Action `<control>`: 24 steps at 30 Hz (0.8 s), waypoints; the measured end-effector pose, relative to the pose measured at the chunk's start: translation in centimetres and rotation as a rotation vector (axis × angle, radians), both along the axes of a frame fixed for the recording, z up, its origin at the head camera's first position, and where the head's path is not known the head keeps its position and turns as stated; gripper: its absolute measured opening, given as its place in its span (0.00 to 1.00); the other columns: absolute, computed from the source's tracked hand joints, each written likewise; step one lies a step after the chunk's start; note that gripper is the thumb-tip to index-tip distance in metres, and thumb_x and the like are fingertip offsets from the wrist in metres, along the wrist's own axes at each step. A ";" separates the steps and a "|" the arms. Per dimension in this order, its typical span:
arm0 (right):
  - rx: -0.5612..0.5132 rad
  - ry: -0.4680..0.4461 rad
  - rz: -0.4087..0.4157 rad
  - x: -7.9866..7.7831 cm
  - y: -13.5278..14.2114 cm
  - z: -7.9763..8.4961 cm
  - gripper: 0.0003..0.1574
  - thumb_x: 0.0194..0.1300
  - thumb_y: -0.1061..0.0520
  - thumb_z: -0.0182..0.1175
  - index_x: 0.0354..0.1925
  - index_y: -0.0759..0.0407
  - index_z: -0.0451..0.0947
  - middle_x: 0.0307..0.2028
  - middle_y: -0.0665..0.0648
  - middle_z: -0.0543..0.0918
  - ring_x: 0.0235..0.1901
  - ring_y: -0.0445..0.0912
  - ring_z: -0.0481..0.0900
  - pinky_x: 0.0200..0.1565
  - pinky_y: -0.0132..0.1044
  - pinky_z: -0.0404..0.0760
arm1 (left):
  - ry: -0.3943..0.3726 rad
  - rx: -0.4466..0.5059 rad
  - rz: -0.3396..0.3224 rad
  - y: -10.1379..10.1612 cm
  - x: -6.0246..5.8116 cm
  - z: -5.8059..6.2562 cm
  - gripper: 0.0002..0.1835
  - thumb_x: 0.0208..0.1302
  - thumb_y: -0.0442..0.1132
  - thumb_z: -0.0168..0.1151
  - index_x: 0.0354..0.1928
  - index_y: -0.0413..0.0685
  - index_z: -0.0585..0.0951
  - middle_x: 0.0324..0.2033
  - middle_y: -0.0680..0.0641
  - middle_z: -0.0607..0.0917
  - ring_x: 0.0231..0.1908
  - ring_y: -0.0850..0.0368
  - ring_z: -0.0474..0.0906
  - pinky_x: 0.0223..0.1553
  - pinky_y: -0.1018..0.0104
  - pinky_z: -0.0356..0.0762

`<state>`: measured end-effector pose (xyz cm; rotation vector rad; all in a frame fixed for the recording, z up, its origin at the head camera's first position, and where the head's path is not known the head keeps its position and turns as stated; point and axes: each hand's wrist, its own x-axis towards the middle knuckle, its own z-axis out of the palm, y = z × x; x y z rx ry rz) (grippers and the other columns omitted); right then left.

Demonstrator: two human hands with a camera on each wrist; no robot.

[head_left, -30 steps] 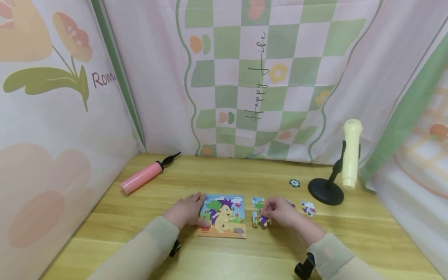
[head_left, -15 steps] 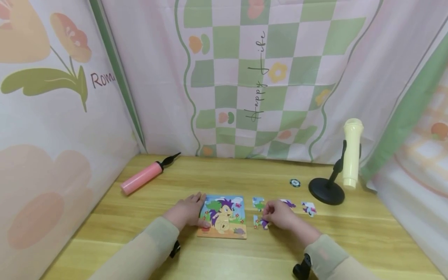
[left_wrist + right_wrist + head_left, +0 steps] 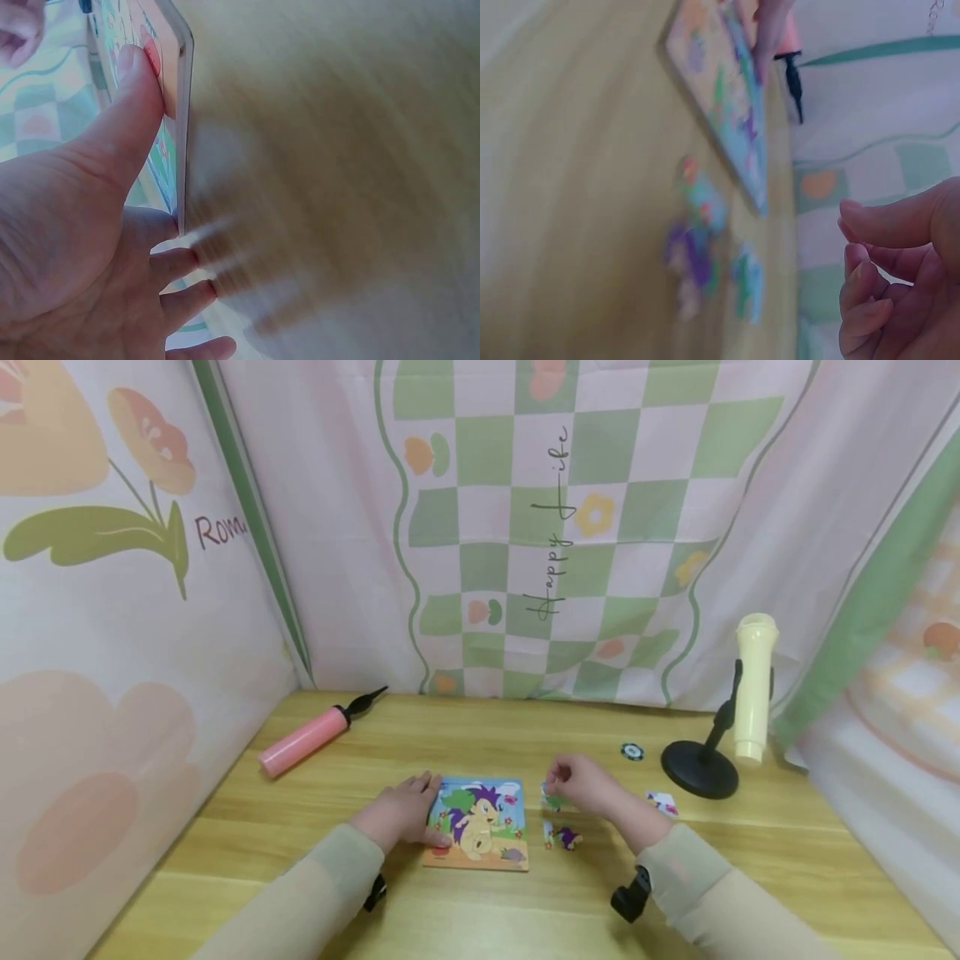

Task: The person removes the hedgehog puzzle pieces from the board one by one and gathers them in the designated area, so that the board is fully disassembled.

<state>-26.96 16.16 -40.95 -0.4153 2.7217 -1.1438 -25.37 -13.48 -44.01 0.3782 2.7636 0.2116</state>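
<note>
A puzzle board [image 3: 480, 827] with a purple-spiked hedgehog picture lies on the table. My left hand [image 3: 401, 814] rests at its left side, thumb [image 3: 139, 97] lying flat over the board's top, the other fingers reaching straight along the edge. To the right lie loose puzzle pieces: a purple one [image 3: 567, 837], a narrow flowered one [image 3: 548, 835] and a green-and-blue one [image 3: 553, 802]. My right hand [image 3: 588, 785] hovers over the green-and-blue piece, partly covering it. Its fingers are curled, thumb and forefinger tips together, with nothing showing between them in the right wrist view.
Another puzzle piece [image 3: 662, 803] lies beyond the right wrist. A round chip [image 3: 632, 752] is farther back, near a cream microphone [image 3: 753, 689] on a black stand [image 3: 699, 770]. A pink hand pump [image 3: 306, 741] lies at the back left. Printed curtains surround the table.
My right hand has left the purple piece and moved up and slightly left over the green-and-blue one. The forearm now hides a purple piece behind it. My left hand stays put.
</note>
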 end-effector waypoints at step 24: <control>0.028 0.017 0.240 1.0 -10.0 -2.4 0.12 0.56 0.69 0.68 0.26 0.56 0.77 0.23 0.50 0.77 0.24 0.44 0.73 0.26 0.36 0.74 | 0.015 -0.017 -0.024 -0.1 0.2 0.4 0.56 0.55 0.69 0.65 0.77 0.45 0.56 0.74 0.40 0.57 0.72 0.40 0.53 0.67 0.39 0.57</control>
